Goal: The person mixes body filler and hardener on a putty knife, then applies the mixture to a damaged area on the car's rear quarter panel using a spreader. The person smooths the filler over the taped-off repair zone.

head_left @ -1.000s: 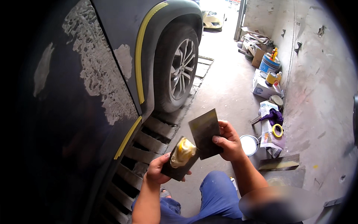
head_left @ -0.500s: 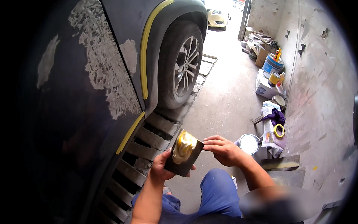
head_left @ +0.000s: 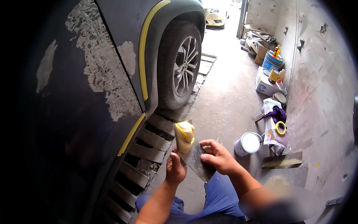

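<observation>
A flat grey metal putty spreader [head_left: 200, 164] is held tilted in front of my knees. A mound of yellow and cream putty [head_left: 185, 131] sits on its far left end. My right hand [head_left: 219, 158] grips the right side, thumb on the upper face and fingers around the edge. At the left edge is my left hand [head_left: 175, 168], closed on the spreader, its thumb beside the edge and its other fingers mostly hidden. To the left stands a dark car body panel [head_left: 71, 123] with rough, pale filler patches [head_left: 99, 67] and yellow masking tape [head_left: 143, 56] along the wheel arch.
The car wheel [head_left: 182, 67] stands beside a slatted floor grate [head_left: 151, 138]. At right are a white-lidded tin [head_left: 249, 143], a stool with newspaper [head_left: 269, 106], purple cloth [head_left: 276, 115] and a yellow tape roll [head_left: 280, 128]. Paint cans and boxes [head_left: 266, 84] line the wall [head_left: 317, 93].
My right hand has moved from the spreader's far corner to gripping its right side. The spreader has turned, its near end swinging right. My left hand has shifted slightly right and lower.
</observation>
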Motion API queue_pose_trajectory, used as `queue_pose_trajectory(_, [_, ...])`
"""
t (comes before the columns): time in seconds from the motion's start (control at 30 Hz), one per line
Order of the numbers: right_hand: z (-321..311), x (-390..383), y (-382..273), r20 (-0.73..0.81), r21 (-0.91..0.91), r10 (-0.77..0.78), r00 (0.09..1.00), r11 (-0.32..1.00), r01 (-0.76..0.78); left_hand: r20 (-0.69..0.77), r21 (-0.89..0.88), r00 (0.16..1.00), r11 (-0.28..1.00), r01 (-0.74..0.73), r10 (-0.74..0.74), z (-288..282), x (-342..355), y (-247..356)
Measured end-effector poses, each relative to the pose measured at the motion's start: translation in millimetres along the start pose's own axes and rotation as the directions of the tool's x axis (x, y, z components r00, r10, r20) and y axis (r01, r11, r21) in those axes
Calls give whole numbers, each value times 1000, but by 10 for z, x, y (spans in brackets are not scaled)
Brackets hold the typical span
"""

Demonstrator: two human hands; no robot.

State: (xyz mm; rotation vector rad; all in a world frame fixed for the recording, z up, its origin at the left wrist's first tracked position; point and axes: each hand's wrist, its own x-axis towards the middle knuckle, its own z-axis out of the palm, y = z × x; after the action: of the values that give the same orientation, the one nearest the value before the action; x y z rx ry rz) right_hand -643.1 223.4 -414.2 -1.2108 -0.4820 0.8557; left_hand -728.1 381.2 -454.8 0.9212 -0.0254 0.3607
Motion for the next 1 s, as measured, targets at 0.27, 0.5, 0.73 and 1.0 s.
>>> queue_pose_trajectory(0.27, [-236, 150, -616, 39, 91, -178, 983, 981, 174, 166, 272, 961, 947, 172, -222, -355, 118, 275])
queue_pose_trajectory(0.5, [-38, 137, -914, 559, -375, -392, 731, 666, 644, 541, -511, 803, 661, 549, -249, -369, 29, 278])
queue_pose_trajectory(0.73, [-383, 416, -651, 311, -790, -255, 916, 466, 398, 378, -538, 890, 722, 435, -254, -194, 53, 230])
queue_pose_trajectory(1.0, [166, 310, -141, 229, -881, -458, 859, 278, 383, -90, -57, 995, 997, 48, -53, -289, 229, 29])
